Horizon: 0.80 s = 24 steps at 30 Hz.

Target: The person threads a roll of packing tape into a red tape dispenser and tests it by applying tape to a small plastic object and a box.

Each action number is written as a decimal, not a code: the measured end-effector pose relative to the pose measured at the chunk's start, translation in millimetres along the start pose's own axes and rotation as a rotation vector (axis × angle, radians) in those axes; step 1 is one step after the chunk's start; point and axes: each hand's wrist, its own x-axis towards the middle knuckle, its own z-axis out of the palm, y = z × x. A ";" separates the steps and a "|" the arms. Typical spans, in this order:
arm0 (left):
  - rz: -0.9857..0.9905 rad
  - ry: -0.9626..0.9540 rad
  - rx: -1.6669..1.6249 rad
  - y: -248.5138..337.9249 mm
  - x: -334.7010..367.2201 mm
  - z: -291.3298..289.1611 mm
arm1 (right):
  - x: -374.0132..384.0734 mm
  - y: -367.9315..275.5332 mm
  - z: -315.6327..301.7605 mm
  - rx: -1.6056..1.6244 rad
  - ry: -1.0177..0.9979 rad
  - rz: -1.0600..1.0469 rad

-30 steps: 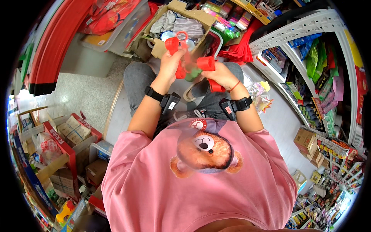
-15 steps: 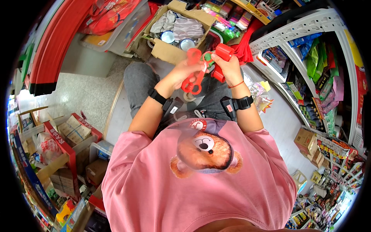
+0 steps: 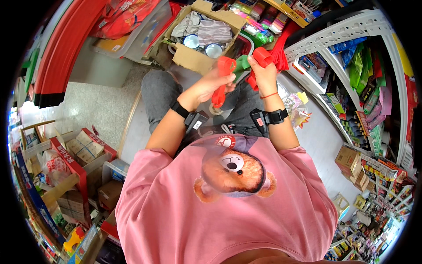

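My left hand (image 3: 214, 82) is closed round a red plastic piece with round, ring-like ends (image 3: 226, 65), held nearly edge-on above my lap. My right hand (image 3: 265, 77) grips a second red piece (image 3: 262, 57) with a curved, tube-like end, part of it showing below the fingers. Between the hands stretches a flat green strip (image 3: 241, 65); whether it is joined to either red piece I cannot tell. My fingers hide the middles of both pieces.
Beyond my hands stands an open cardboard box (image 3: 193, 58) with grey cloth gloves and white-blue round items. A clear plastic bin (image 3: 132, 48) is at its left. White shelving (image 3: 343, 33) full of packages rises on the right. Cartons (image 3: 77, 163) stack at the left.
The red piece in my left hand has turned from face-on to nearly edge-on. My hands are slightly farther apart, and more of the green strip shows between them.
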 end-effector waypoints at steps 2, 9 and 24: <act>-0.023 0.044 -0.033 2.8 -4.0 6.7 | 0.3 3.1 -2.2 -0.007 -0.027 -0.072; -0.045 -0.092 0.058 -0.5 2.4 -0.1 | -0.7 24.8 10.2 0.018 -0.214 -0.032; -0.028 0.093 0.042 4.9 2.8 -2.9 | -4.4 15.2 13.3 0.072 -0.113 -0.025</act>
